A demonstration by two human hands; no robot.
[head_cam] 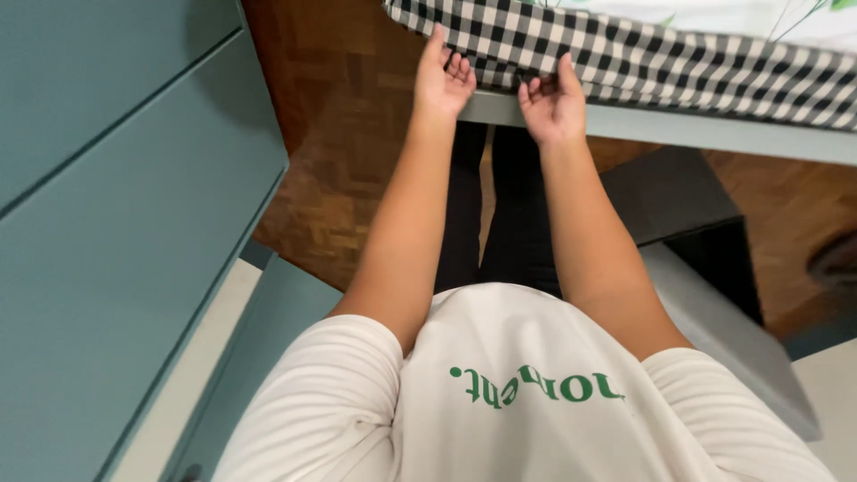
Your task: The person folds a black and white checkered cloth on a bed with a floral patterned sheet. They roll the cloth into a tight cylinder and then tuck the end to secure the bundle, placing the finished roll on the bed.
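Observation:
A black-and-white checked cloth (643,62) hangs over the edge of a grey-framed bed (696,132) at the top of the view. My left hand (442,80) is raised against the cloth's lower hem, fingers spread and touching it. My right hand (553,103) is just beside it, palm up, fingers curled at the same hem near the frame's edge. Neither hand visibly grips the fabric. A white sheet with green leaf print (741,18) lies above the checked cloth. My arms reach forward over black trousers (500,214) and a white striped shirt (536,393).
A tall teal cabinet with drawers (116,205) fills the left side, close to my left arm. Wood parquet floor (330,134) shows between cabinet and bed. A dark grey box or stool (687,214) stands under the bed edge at right.

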